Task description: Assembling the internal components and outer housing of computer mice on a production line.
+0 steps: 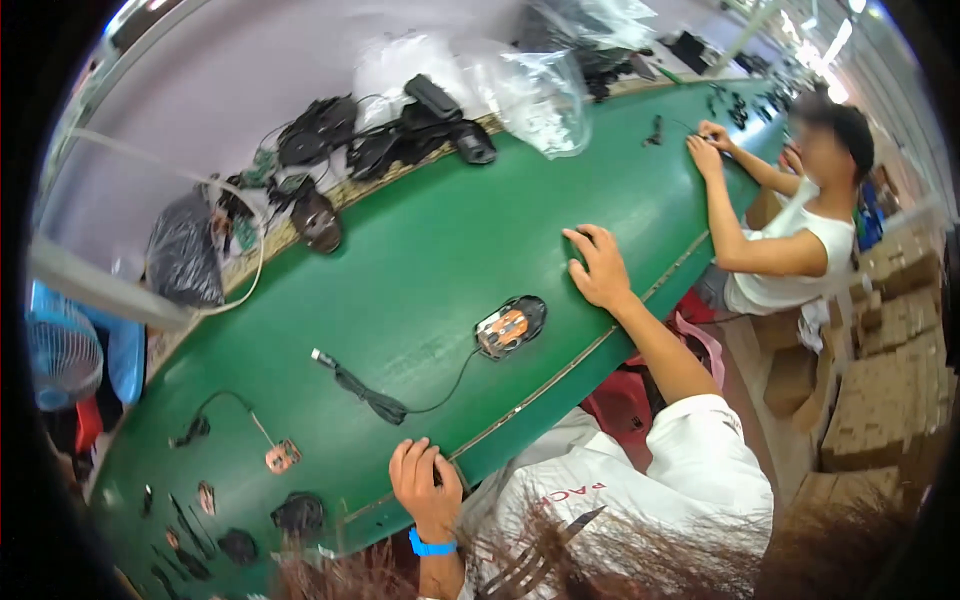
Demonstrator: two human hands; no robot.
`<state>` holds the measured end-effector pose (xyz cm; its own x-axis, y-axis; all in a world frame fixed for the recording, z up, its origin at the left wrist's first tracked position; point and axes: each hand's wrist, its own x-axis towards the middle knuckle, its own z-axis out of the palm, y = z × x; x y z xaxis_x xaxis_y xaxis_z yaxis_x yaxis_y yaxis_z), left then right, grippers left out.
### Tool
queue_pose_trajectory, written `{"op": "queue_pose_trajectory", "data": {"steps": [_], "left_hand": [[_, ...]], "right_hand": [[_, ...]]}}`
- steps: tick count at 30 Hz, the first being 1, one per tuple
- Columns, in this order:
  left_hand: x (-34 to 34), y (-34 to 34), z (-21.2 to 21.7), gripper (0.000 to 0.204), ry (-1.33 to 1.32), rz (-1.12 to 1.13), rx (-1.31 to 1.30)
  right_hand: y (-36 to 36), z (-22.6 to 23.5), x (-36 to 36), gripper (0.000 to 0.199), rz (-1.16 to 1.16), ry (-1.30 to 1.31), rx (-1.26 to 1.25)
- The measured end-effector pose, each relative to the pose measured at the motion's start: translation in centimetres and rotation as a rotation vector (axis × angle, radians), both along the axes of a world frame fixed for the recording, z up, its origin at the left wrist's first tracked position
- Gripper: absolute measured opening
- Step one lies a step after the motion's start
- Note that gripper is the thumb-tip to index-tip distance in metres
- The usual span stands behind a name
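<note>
My right hand [600, 268] rests on the green bench with its fingers apart, holding nothing. Closest to it lies an opened computer mouse [510, 327], a black shell around an orange circuit board. Its dark cable [375, 400] is bundled and ends in a light plug [319, 355]. My left hand [424, 488], above a blue wristband [432, 545], is curled at the bench's near edge. Something dark shows between its thumb and fingers, too small to name. Farther left lies a bare orange circuit board [283, 456] with a cable [200, 425].
Black mouse shells [300, 515] and slim tools [190, 525] lie at the bench's near left end. Black parts [420, 125] and plastic bags [545, 100] line the far ledge. At right a co-worker [800, 220] sits near cardboard boxes [890, 400]. A blue fan [62, 355] stands far left.
</note>
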<state>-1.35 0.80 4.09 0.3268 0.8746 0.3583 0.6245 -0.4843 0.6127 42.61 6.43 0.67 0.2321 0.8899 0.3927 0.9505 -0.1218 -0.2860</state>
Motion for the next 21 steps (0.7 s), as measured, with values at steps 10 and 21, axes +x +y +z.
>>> {"op": "queue_pose_trajectory", "data": {"steps": [10,21], "left_hand": [[1.6,0.9,0.1,0.012,0.0,-0.009,-0.04],[7.6,5.8,-3.3,0.008,-0.202,-0.038,-0.043]], "right_hand": [[11.4,-1.6,10.2,0.07,-0.127,-0.029,0.204],[17.9,-2.0,9.8,0.067,-0.233,-0.022,0.156]]}}
